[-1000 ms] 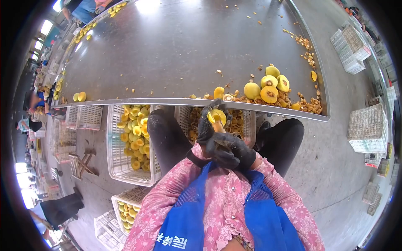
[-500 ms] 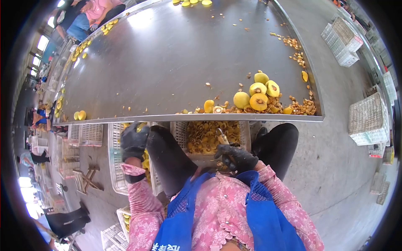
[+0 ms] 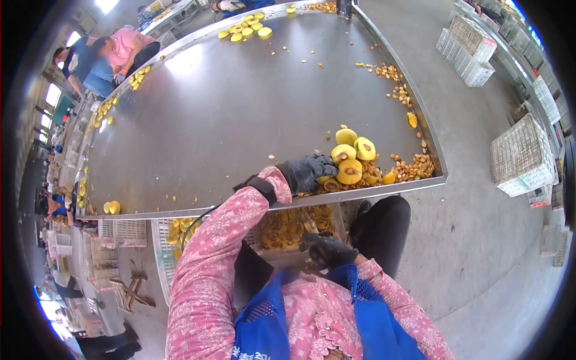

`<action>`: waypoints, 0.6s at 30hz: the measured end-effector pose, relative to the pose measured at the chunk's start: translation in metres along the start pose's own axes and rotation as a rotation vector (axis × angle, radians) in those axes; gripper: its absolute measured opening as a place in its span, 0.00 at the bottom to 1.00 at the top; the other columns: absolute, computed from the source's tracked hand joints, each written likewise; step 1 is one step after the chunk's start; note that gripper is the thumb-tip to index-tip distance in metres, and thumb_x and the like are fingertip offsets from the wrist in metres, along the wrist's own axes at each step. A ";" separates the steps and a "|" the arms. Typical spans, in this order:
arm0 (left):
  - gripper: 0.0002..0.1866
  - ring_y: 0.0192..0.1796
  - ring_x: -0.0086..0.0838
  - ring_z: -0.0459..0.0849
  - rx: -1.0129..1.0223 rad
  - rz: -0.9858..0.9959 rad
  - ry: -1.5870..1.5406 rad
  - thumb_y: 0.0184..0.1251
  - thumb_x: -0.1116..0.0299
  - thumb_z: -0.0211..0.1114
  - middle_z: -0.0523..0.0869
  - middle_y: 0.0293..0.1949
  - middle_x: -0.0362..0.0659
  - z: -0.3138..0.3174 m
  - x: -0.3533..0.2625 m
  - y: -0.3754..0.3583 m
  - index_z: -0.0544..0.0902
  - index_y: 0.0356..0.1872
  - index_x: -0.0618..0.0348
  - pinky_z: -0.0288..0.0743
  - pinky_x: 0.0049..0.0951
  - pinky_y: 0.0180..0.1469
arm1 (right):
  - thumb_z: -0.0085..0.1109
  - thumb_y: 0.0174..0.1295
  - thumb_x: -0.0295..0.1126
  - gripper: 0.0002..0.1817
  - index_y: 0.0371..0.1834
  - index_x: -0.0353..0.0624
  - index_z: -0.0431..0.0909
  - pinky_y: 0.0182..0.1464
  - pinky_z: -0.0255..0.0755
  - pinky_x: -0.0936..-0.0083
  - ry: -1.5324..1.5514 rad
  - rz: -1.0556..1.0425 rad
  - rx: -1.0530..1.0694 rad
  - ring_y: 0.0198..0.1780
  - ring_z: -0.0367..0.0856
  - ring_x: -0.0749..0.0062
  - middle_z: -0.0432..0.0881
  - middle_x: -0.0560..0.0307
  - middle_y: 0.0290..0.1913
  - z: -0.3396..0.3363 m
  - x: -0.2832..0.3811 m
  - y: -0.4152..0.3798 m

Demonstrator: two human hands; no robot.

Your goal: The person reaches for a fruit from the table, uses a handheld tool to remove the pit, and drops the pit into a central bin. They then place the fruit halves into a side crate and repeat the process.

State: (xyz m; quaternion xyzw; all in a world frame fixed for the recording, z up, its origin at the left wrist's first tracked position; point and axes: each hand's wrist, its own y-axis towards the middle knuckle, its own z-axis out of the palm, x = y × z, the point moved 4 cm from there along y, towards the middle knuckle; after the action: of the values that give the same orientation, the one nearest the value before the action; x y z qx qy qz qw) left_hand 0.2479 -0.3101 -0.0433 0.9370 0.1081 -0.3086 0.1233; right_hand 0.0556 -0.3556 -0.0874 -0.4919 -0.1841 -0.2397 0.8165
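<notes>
My left hand [image 3: 309,172], in a black glove, reaches over the table's near edge. Its fingers close around a yellow peach [image 3: 324,179] at the left of a small pile, partly covering the fruit. Beside the fingertips lie peach halves [image 3: 349,172], some with the brown pit side facing up. Below the table edge, my right hand [image 3: 329,250], also gloved in black, is closed around a short pitting tool [image 3: 310,225] with a light-coloured handle. Under that tool stands a crate [image 3: 341,225] holding cut fruit pieces [image 3: 282,229].
The metal table [image 3: 228,114] has a raised rim. Brown pits [image 3: 414,168] gather in its near right corner. Another crate [image 3: 162,255] with yellow fruit stands left of my legs. Stacked white crates [image 3: 522,156] are on the right; people [image 3: 123,51] sit at the far left.
My left hand has risen from beside the left crate onto the table and moved right to the peach pile. My right hand stays low with the tool. The view has shifted.
</notes>
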 end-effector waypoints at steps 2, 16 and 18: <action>0.26 0.58 0.45 0.71 0.068 -0.095 0.096 0.42 0.77 0.66 0.77 0.52 0.49 0.001 -0.002 0.005 0.77 0.50 0.56 0.62 0.40 0.62 | 0.59 0.57 0.45 0.16 0.31 0.42 0.75 0.13 0.56 0.79 0.088 0.026 -0.051 0.10 0.62 0.78 0.70 0.62 0.15 -0.003 0.002 -0.001; 0.37 0.52 0.45 0.76 0.023 -0.001 0.113 0.44 0.77 0.69 0.76 0.55 0.48 -0.001 -0.022 0.008 0.69 0.62 0.51 0.69 0.38 0.57 | 0.61 0.56 0.47 0.18 0.32 0.42 0.77 0.12 0.54 0.87 0.159 -0.076 -0.013 0.10 0.62 0.83 0.70 0.65 0.14 -0.005 0.019 -0.032; 0.38 0.53 0.45 0.75 0.295 -0.217 0.074 0.43 0.77 0.69 0.75 0.55 0.49 0.006 -0.012 0.017 0.68 0.62 0.51 0.68 0.39 0.58 | 0.61 0.56 0.47 0.17 0.32 0.42 0.76 0.12 0.54 0.86 0.162 -0.068 -0.042 0.10 0.63 0.83 0.70 0.65 0.14 -0.005 0.018 -0.031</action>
State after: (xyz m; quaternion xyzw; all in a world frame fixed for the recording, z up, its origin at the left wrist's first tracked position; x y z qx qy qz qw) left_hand 0.2400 -0.3297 -0.0380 0.9384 0.1666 -0.2980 -0.0533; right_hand 0.0531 -0.3764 -0.0579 -0.4812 -0.1290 -0.3101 0.8098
